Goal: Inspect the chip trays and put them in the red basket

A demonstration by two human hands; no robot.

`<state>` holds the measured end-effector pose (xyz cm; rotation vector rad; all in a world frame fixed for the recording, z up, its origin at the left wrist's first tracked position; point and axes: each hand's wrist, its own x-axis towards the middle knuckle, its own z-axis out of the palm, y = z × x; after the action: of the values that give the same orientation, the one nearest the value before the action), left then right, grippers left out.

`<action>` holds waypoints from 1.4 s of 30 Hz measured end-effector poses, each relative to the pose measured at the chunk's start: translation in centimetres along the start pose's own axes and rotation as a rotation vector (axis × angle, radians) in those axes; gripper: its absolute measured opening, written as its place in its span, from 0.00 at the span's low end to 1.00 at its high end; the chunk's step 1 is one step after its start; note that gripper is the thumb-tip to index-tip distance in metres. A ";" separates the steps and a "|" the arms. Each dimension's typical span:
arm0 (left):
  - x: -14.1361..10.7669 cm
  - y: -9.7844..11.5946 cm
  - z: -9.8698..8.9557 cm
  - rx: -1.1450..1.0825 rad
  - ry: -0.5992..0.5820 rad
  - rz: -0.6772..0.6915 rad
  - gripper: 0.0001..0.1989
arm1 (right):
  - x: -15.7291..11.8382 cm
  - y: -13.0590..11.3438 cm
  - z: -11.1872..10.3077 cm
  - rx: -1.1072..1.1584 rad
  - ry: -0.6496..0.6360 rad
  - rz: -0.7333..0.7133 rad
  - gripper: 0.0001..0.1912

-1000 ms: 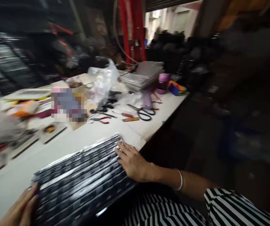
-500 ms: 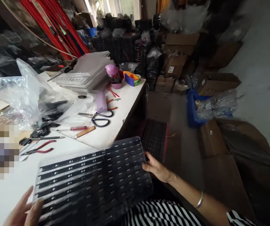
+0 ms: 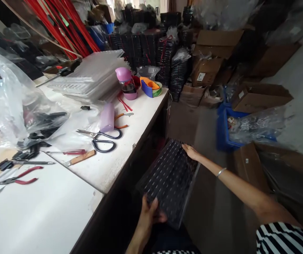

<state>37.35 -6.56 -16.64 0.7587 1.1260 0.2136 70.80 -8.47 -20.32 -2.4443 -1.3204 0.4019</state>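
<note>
A clear tray with rows of black strips (image 3: 167, 176) is beside the white table, below its top. My left hand (image 3: 150, 215) grips the tray's near edge, thumb on top. At the far right corner my right hand (image 3: 191, 151) holds it, with a silver bangle on that wrist. On the table (image 3: 45, 211) lie black-handled scissors (image 3: 101, 137), red-handled pliers (image 3: 21, 176), a screwdriver (image 3: 72, 152) and a wooden-handled blade (image 3: 81, 157). What lies under the tray is hidden.
Clear trays (image 3: 93, 77) are stacked at the table's back, beside a pink bottle (image 3: 127, 84) and a tape dispenser (image 3: 150, 87). Plastic bags (image 3: 16, 102) cover the left side. Tall black stacks (image 3: 164, 56), cartons (image 3: 259, 96) and a blue crate (image 3: 222, 130) stand on the floor.
Both hands have carried the tray off the table's front to the right and turned it. My left hand came over from the far left. The view has shifted a little.
</note>
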 end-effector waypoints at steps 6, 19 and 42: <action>8.4 -4.2 4.5 -0.128 0.017 -0.067 0.30 | 6.8 2.0 1.0 -0.195 -0.086 0.156 0.16; 10.8 -5.1 4.0 -0.053 0.090 -0.171 0.23 | 8.0 3.4 5.2 -0.396 -0.015 0.228 0.18; 10.9 -4.0 3.8 0.102 0.106 -0.321 0.16 | 1.4 -0.5 8.2 -0.417 -0.027 -0.536 0.29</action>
<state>44.68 -5.51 -26.42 0.6507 1.3500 -0.0757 67.91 -5.79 -27.62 -2.2435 -2.1642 0.0186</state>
